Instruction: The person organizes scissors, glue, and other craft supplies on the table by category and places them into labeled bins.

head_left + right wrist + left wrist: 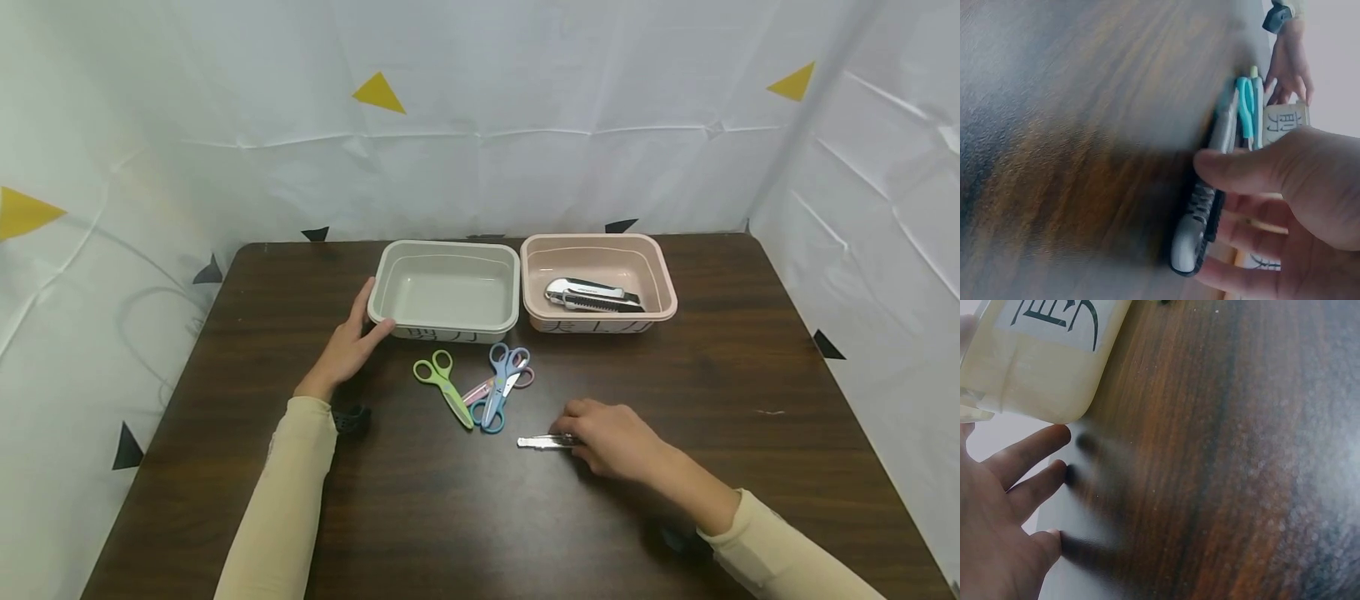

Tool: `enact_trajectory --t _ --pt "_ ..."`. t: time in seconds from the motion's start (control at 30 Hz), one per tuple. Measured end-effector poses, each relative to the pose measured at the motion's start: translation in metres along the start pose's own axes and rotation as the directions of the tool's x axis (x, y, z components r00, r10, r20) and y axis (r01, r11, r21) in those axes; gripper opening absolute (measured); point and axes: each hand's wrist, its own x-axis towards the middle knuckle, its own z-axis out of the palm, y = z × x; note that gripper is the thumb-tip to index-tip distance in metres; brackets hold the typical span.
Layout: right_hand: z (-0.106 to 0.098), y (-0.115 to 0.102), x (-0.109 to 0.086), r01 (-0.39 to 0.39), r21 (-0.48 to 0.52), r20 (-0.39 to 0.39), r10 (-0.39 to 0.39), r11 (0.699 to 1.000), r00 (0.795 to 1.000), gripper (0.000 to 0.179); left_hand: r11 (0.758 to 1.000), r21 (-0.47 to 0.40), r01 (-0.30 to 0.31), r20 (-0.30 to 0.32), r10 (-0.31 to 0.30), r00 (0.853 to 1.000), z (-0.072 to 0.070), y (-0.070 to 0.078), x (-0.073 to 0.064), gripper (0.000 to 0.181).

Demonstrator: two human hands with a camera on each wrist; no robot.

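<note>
Between its fingers the right hand [611, 437] pinches a silver-and-black utility knife [542, 442], likely stiff, best gripped mid-handle; the spread left hand [347, 346] touches a grey plastic box [442, 327].

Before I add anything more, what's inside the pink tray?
The pink tray holds what look like two utility knives, overlapping on the side nearer the person. The floor directly beneath them is covered, so anything small under there can't be seen.
</note>
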Motion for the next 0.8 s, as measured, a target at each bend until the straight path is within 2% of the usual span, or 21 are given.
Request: enact_trajectory --t 0.2,0.33,0.47,0.8 --pt "-0.009 -0.006 0.001 0.086 0.059 0.061 -0.09 0.995 0.994 0.03 1.0 0.004 -0.007 0.0 0.007 1.0 0.0 0.0 0.0 0.079" --pt "-0.021 -0.001 0.006 0.111 0.062 0.049 -0.114 0.992 0.992 0.03 1.0 0.005 -0.012 0.0 0.012 1.0 0.001 0.0 0.001 0.079" --pt "-0.035 0.011 0.012 0.095 0.043 0.016 -0.095 0.995 0.995 0.031 1.0 0.003 -0.014 -0.001 0.014 1.0 0.0 0.001 0.001 0.079" --pt "-0.063 0.05 0.026 -0.012 0.053 -0.062 0.016 0.999 0.998 0.032 1.0 -0.003 -0.013 0.005 0.013 1.0 0.0 0.0 0.0 0.081"
